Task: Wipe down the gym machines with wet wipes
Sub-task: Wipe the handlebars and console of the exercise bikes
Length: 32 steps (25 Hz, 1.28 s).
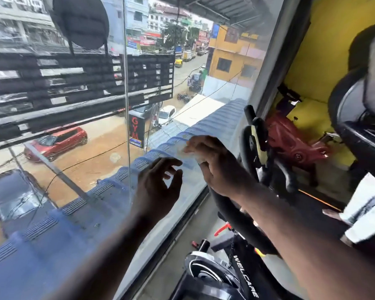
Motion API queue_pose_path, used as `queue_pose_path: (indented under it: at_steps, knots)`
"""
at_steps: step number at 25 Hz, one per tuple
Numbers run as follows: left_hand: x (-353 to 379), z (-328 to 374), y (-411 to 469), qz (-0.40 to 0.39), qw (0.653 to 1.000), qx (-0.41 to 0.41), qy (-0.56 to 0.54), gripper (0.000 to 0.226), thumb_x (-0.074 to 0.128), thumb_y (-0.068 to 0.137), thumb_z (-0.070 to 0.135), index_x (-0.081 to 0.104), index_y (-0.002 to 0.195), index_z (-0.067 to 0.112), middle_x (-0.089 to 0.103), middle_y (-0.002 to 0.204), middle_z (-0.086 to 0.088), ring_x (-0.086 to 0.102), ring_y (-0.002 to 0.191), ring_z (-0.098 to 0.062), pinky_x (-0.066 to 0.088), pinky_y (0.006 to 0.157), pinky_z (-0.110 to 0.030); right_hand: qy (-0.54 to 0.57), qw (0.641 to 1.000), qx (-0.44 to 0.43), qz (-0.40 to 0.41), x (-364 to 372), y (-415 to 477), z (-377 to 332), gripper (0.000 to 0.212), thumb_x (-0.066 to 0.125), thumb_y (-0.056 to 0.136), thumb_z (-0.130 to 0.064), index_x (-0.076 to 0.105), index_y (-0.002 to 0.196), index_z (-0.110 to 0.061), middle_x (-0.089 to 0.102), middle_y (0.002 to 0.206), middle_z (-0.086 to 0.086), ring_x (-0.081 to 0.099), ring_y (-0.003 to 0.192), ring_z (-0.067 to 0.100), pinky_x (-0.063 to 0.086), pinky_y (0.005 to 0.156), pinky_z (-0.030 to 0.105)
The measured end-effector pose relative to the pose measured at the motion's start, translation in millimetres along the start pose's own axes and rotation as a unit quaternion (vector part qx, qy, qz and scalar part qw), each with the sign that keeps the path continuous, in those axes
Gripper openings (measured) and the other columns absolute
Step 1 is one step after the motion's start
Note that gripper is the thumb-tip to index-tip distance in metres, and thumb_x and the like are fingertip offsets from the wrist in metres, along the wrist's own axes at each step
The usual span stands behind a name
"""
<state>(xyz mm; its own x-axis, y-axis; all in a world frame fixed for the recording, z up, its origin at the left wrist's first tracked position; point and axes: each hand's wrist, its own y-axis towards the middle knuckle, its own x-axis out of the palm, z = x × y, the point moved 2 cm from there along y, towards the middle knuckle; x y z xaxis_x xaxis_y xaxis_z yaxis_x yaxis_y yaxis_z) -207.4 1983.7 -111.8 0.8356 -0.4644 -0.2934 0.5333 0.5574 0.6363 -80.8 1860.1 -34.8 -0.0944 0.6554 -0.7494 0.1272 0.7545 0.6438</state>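
Pinching wipe (192, 158) in right hand (217, 167); left hand (158, 185) half-curled, grip unclear; bike handlebar (230, 213) just below right wrist.

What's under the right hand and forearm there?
The black handlebar of the Welcare bike curves beneath the right hand, which holds the wet wipe. The flywheel sits lower. The forearm covers where the bar continues.

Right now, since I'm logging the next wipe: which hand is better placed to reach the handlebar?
Probably right: the right hand pinches the wipe just above the handlebar; the left hand is farther off, by the window.
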Motion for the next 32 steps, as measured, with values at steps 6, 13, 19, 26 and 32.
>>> queue_pose_path:
  at_steps: [6, 13, 19, 26, 32]
  knots:
    - [-15.3, -17.3, 5.4, 0.031, 0.999, -0.01, -0.022, 0.019, 0.071, 0.093, 0.001, 0.075, 0.101, 0.017, 0.072, 0.098, 0.014, 0.069, 0.074, -0.005, 0.057, 0.065, -0.023, 0.22, 0.934, 0.28, -0.03, 12.2, 38.9, 11.2, 0.026, 0.049, 0.079, -0.023, 0.06, 0.061, -0.008, 0.059, 0.066, 0.013, 0.056, 0.065, 0.018, 0.045, 0.063, 0.034]
    - [-19.3, -27.7, 6.3, 0.033, 0.999, -0.028, -0.018, 0.018, 0.072, 0.092, -0.001, 0.076, 0.099, 0.015, 0.067, 0.095, 0.024, 0.068, 0.076, -0.002, 0.047, 0.065, -0.006, 0.558, 0.7, 0.392, 0.21, 10.0, -12.4, 18.5, 0.017, 0.056, 0.101, -0.011, 0.073, 0.104, -0.012, 0.073, 0.09, 0.008, 0.069, 0.083, 0.016, 0.052, 0.078, 0.027]
    - [-5.1, -26.8, 13.8, 0.008, 1.0, -0.018, -0.02, 0.016, 0.074, 0.092, 0.003, 0.076, 0.1, 0.016, 0.069, 0.094, 0.014, 0.069, 0.077, -0.006, 0.055, 0.066, -0.016, 0.443, 0.828, 0.249, 0.236, 13.4, -22.2, 13.4, 0.036, 0.053, 0.103, -0.02, 0.066, 0.134, -0.005, 0.071, 0.12, 0.013, 0.066, 0.103, 0.021, 0.053, 0.091, 0.026]
    - [5.3, -31.4, 13.5, -0.018, 1.0, -0.017, -0.001, 0.012, 0.077, 0.092, 0.01, 0.075, 0.099, 0.019, 0.069, 0.098, 0.016, 0.069, 0.078, -0.007, 0.059, 0.071, -0.027, -0.044, 0.995, 0.081, -0.026, 17.4, 32.4, 14.8, 0.036, 0.056, 0.104, -0.031, 0.058, 0.074, -0.011, 0.053, 0.068, -0.002, 0.054, 0.068, 0.025, 0.049, 0.067, 0.037]
    - [-0.2, -30.5, 12.6, -0.04, 0.998, -0.043, 0.014, 0.013, 0.077, 0.091, 0.01, 0.076, 0.1, 0.021, 0.066, 0.098, 0.021, 0.069, 0.08, -0.001, 0.053, 0.07, -0.011, 0.335, 0.807, 0.483, -0.052, 12.0, 53.3, 4.8, 0.061, 0.058, 0.104, -0.05, 0.053, 0.058, -0.011, 0.049, 0.06, 0.016, 0.053, 0.048, 0.027, 0.045, 0.05, 0.028]
